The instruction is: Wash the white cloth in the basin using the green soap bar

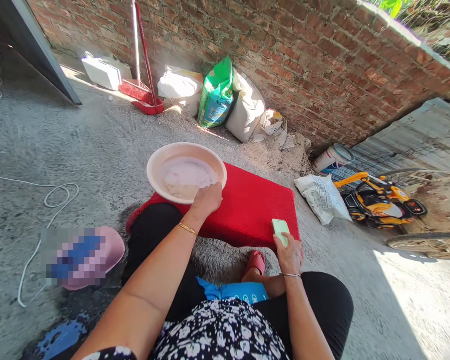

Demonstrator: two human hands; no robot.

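A pale pink basin [153, 182] with cloudy, whitish water in it stands on the left part of a red plush cover [255, 200]. My left hand [209, 198] is closed on the basin's near right rim, its fingertips partly hidden. Toward the right end of the red cover, my right hand [290, 254] grips a pale green scrub brush [281, 230]. The brush rests on the plush surface, and its underside is mostly hidden.
A pink tub [114, 250], partly blurred out, sits on the wet floor at left beside a white cable [56, 210]. Along the brick wall [270, 50] stand a red broom and dustpan [150, 102] and several sacks [245, 107]. A yellow toy excavator [384, 202] is at right.
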